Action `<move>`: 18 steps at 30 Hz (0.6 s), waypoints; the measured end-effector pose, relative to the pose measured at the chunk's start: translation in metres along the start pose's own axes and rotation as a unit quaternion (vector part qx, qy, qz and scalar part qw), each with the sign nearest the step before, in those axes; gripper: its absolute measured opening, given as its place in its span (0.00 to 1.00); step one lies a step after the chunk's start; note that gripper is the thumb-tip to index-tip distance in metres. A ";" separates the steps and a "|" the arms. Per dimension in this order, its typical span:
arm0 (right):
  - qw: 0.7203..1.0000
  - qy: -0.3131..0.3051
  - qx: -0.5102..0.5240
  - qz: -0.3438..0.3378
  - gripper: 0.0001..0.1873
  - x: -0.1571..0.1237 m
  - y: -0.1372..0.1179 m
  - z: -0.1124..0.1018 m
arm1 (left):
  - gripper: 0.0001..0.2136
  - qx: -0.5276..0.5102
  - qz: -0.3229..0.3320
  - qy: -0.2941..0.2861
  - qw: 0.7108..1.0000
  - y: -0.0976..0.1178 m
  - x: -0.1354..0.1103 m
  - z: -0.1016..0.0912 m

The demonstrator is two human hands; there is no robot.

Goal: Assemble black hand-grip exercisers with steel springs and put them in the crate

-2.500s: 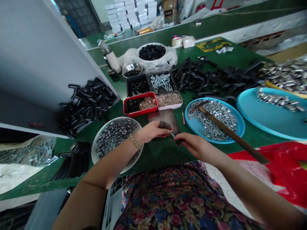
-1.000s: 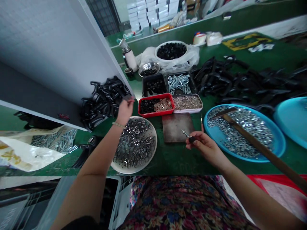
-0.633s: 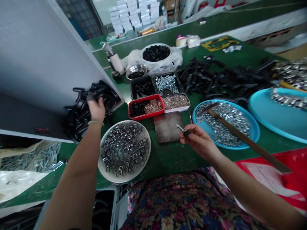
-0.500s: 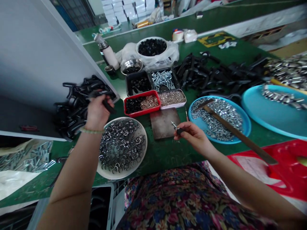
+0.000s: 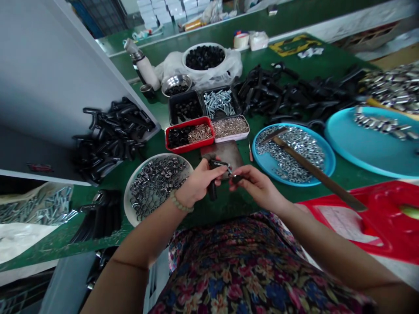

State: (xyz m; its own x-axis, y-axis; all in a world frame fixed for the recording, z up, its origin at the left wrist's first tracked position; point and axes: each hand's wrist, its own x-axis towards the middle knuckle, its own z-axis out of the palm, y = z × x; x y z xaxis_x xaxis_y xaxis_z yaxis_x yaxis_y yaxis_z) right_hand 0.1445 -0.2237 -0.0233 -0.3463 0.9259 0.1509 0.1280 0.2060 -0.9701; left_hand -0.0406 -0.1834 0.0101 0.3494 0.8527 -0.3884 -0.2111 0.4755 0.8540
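My left hand (image 5: 198,182) is closed round a black handle-shaped part (image 5: 212,191), one end of which points down below the fingers. My right hand (image 5: 260,186) pinches a small black knob (image 5: 236,179) with a silver bolt on it. The bolt's tip meets the upper end of the black part; whether it sits inside a hole I cannot tell. Both hands are above the near edge of a flat metal plate (image 5: 234,152). Left of them, a white round tray (image 5: 129,198) holds many metal rings, partly covered by my left forearm.
Behind the plate stand a red tray (image 5: 191,146) of black and copper-coloured pieces and a black bin (image 5: 220,104) of bolts. A hammer (image 5: 314,168) lies across a blue tray (image 5: 331,170) of small metal parts. Black handles (image 5: 111,135) are heaped at left.
My left hand has come from the heap of black handles at left to the middle, bringing one handle to the bolt. My right hand has stayed near the plate with the knob.
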 end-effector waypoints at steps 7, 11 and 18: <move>0.988 -0.135 0.059 0.055 0.08 -0.006 0.000 -0.016 | 0.21 0.107 0.013 -0.065 0.992 -0.024 -0.008 -0.009; 0.951 -0.138 0.255 0.107 0.12 -0.004 0.003 -0.011 | 0.20 0.116 0.065 -0.087 0.987 -0.026 -0.014 -0.008; 0.910 -0.110 0.364 0.162 0.23 -0.004 0.001 -0.004 | 0.22 0.089 0.076 -0.099 0.988 -0.032 -0.017 -0.001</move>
State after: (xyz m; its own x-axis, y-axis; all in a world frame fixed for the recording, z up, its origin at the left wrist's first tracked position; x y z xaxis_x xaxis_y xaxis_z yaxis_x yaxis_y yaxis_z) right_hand 0.1502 -0.2263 -0.0238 -0.5878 0.7984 -0.1302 -0.3658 -0.4059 -0.8376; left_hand -0.0409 -0.2128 -0.0107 0.5015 0.8437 -0.1914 -0.1172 0.2854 0.9512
